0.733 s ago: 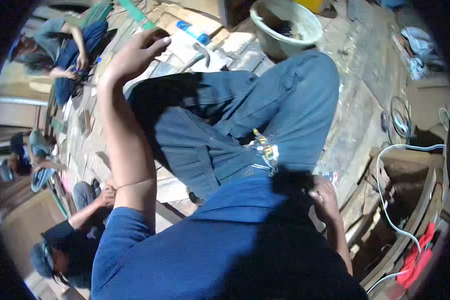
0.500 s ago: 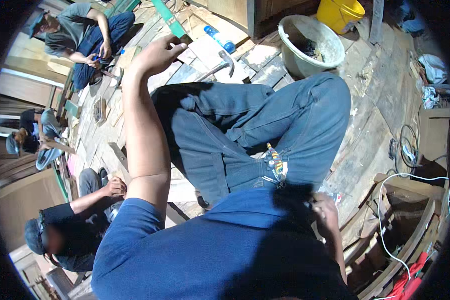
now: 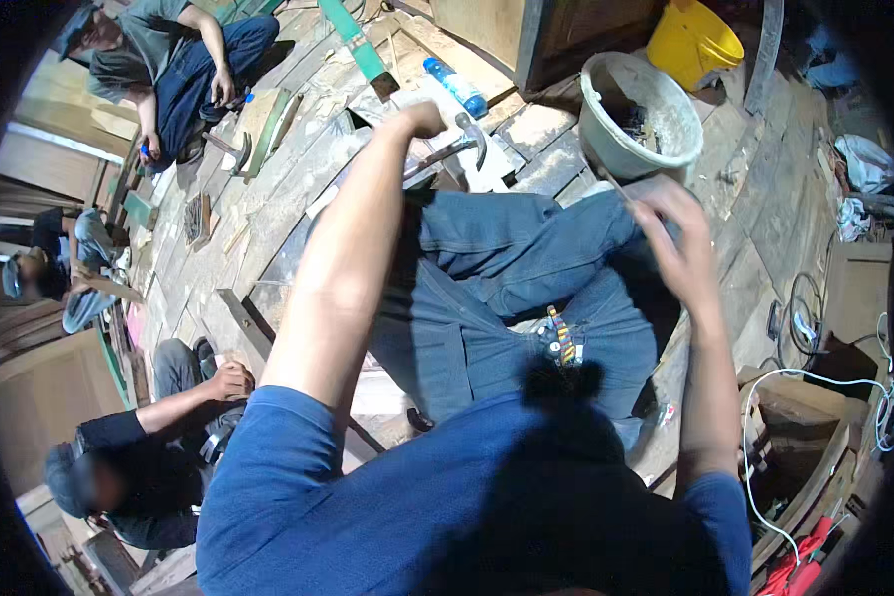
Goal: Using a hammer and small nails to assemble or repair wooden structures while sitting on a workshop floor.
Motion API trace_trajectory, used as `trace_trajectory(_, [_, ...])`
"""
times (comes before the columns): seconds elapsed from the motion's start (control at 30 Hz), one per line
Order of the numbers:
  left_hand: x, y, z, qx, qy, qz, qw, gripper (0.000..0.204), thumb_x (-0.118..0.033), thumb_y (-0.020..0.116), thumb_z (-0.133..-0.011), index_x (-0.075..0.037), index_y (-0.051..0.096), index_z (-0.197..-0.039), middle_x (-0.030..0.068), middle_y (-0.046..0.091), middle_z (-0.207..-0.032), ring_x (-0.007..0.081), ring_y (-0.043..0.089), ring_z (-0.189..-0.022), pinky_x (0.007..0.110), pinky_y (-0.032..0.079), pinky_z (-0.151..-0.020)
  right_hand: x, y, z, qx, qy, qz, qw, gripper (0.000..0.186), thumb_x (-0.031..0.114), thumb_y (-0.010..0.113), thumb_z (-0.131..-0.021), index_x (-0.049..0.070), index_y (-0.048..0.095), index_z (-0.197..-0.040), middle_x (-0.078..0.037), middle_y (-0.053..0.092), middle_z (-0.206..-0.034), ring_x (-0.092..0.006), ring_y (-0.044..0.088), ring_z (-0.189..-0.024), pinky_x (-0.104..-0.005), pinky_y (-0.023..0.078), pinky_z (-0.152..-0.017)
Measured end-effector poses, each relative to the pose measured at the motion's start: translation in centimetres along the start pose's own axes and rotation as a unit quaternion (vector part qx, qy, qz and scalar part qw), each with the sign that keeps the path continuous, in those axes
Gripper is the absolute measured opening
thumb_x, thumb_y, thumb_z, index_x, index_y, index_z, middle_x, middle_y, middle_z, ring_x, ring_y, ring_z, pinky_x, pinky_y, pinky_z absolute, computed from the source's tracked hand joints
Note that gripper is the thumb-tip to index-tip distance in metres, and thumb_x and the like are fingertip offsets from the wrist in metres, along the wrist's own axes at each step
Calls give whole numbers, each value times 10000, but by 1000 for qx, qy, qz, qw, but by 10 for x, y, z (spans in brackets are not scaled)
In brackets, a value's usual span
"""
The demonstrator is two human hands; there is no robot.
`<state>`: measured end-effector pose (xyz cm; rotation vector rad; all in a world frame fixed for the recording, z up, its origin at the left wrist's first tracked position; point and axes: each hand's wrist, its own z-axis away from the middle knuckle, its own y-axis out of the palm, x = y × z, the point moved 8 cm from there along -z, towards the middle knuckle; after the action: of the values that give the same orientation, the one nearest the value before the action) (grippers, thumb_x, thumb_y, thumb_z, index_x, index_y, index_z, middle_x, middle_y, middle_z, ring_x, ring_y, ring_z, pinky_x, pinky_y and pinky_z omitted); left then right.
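Observation:
My left hand (image 3: 417,121) reaches over the boards beside the claw hammer (image 3: 477,139); its curled fingers are mostly hidden, so I cannot tell if they hold it. My right hand (image 3: 670,223), blurred, is raised by my right knee, closed on a thin stick-like item (image 3: 616,187) near the whitish bucket (image 3: 690,144). A blue plastic bottle (image 3: 455,87) lies past the hammer. Multicoloured small items (image 3: 563,333) hang at my waist.
Co-workers sit at my upper left (image 3: 129,55), middle left (image 3: 55,248) and lower left (image 3: 129,457). A yellow bucket (image 3: 693,35) stands beyond the whitish one. A white cable (image 3: 815,377) crosses wooden framing at the right, above red cloth (image 3: 810,556).
My left hand has moved right and lowered toward the hammer. My right hand has swung up from beside my hip to near my knee, now with a thin item in it.

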<state>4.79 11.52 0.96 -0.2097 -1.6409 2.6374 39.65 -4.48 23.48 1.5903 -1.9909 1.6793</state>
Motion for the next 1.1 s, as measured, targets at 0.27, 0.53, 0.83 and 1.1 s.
trace_trajectory(0.27, [105, 173, 13, 224, -182, 386, 876, 245, -173, 728, -657, -29, 719, -855, 139, 710, -869, 255, 687, -760, 398, 528, -652, -120, 248, -152, 150, 45, -118, 981, 146, 137, 594, -880, 23, 658, -944, -119, 633, -690, -197, 615, -627, -351, 483, -620])
trace_trajectory(0.53, [41, 115, 23, 208, -111, 384, 893, 129, -163, 631, -783, -35, 628, -791, 22, 518, -590, 145, 467, -482, 309, 338, -417, -196, 268, -87, -18, 106, -131, 986, 144, 95, 649, -840, 2, 685, -944, -155, 685, -838, -268, 667, -743, -346, 504, -690])
trace_trajectory(0.83, [108, 14, 67, -52, 5, 208, 977, 582, -506, 674, -828, -6, 626, -1122, 113, 671, -820, 251, 615, -618, 400, 464, -569, -194, 300, -100, 3, 114, -84, 990, 129, 131, 658, -823, 32, 701, -893, -171, 645, -900, -338, 615, -903, -411, 479, -813])
trace_trajectory(1.1, [41, 39, 87, 47, -110, 605, 787, 337, -406, 516, -973, -143, 479, -766, -77, 353, -576, 38, 299, -437, 239, 210, -380, -201, 306, -90, 13, 158, -11, 987, 138, 173, 681, -807, 64, 712, -887, -155, 622, -937, -341, 578, -960, -441, 468, -831])
